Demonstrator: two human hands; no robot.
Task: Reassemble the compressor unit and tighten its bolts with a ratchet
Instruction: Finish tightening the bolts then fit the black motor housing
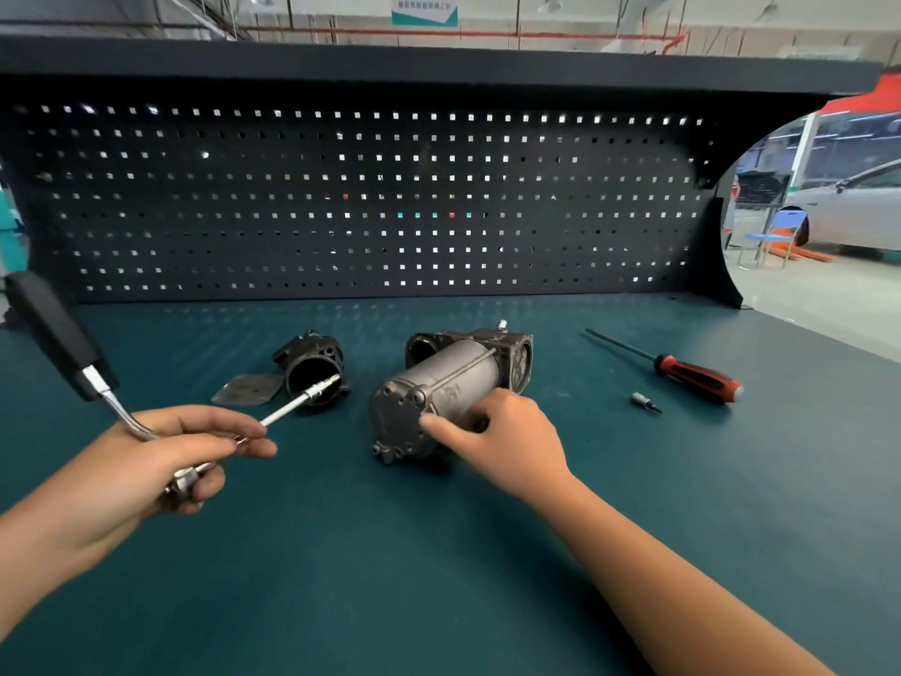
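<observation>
Head view: nearest, the left hand (pixel 146 461) grips a ratchet (pixel 58 334) by its head, fingers curled round it. The black handle juts up and to the left, and the extension bar (pixel 297 404) is pinched between thumb and fingers, pointing away to the right. Just beyond, the right hand (pixel 507 441) holds the compressor unit (pixel 453 383), thumb on its bolted end cap and fingers curled over the grey cylinder. The unit lies on its side mid-bench on the teal workbench mat (pixel 390 578). Left of it sit a black housing (pixel 312 363) and a flat gasket plate (pixel 248 388). To the right lie a small bit socket (pixel 644 401) and a red-handled screwdriver (pixel 697 375). A dark pegboard (pixel 341 197) stands behind.
</observation>
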